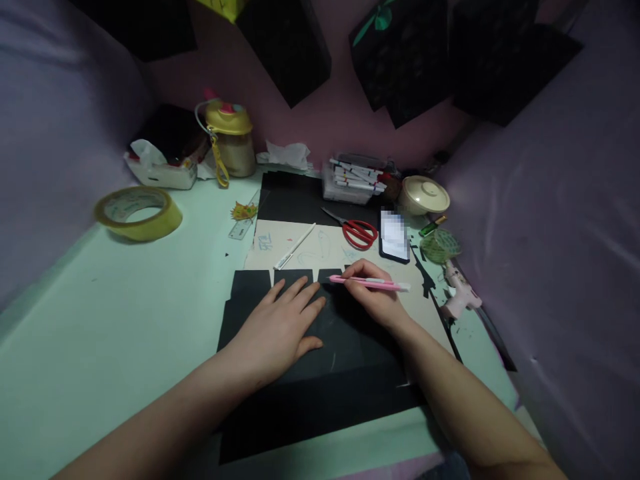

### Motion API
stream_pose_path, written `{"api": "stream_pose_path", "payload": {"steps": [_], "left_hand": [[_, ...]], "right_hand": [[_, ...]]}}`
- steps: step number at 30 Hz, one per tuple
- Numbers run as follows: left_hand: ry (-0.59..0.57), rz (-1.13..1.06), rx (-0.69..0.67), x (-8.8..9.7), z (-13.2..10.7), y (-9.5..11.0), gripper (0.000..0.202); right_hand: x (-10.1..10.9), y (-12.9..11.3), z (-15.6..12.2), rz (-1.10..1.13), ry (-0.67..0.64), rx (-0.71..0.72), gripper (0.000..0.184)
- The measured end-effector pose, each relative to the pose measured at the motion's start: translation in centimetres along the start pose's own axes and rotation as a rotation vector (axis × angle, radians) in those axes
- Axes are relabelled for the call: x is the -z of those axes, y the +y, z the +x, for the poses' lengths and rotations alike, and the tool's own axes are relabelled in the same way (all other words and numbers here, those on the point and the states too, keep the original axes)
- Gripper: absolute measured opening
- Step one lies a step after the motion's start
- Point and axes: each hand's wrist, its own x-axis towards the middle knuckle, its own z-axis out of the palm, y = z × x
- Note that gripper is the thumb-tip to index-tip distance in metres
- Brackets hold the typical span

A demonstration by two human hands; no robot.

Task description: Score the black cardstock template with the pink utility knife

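Black sheet: the black sheet [325, 393] lies closest to me on the pale green table [100, 320], its far edge cut into notched tabs
My left hand: my left hand [280, 327] is spread wide, palm flat on the black sheet, fingers pointing away from me toward the tabs
My right hand: my right hand [373, 297] is closed around a pink knife [370, 283], just right of my left hand
Pink knife: it lies almost level across my fingers, its tip pointing left and down at the sheet's far edge by the tabs; I cannot tell if the blade touches
Beige board: the beige board [325, 247] sits under the sheet's far part, with a white pen [295, 246] lying slantwise on it
Right side: a pink glue gun [460, 293] rests near the table's edge
Further on: red-handled scissors [357, 230] beside a phone [394, 235]; a clear ruler [243, 223] left of the board
Far left: a roll of yellow tape [139, 212] lies flat, well apart from my hands
Back: a box of markers [353, 181], a lidded bowl [425, 195] and a yellow-capped bottle [233, 140]
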Motion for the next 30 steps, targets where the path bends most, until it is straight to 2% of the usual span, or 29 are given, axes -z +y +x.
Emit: {"api": "stream_pose_path", "payload": {"steps": [6, 12, 30], "left_hand": [[-0.033, 0.025, 0.016, 0.19, 0.01, 0.18, 0.06], [-0.028, 0.021, 0.015, 0.25, 0.03, 0.13, 0.061], [-0.06, 0.002, 0.024, 0.52, 0.06, 0.23, 0.062]], "right_hand": [[0.05, 0.53, 0.16, 0.12, 0.046, -0.164, 0.02], [0.27, 0.25, -0.01, 0.107, -0.105, -0.252, 0.023], [0.14, -0.03, 0.16, 0.052, -0.156, -0.279, 0.02]]}}
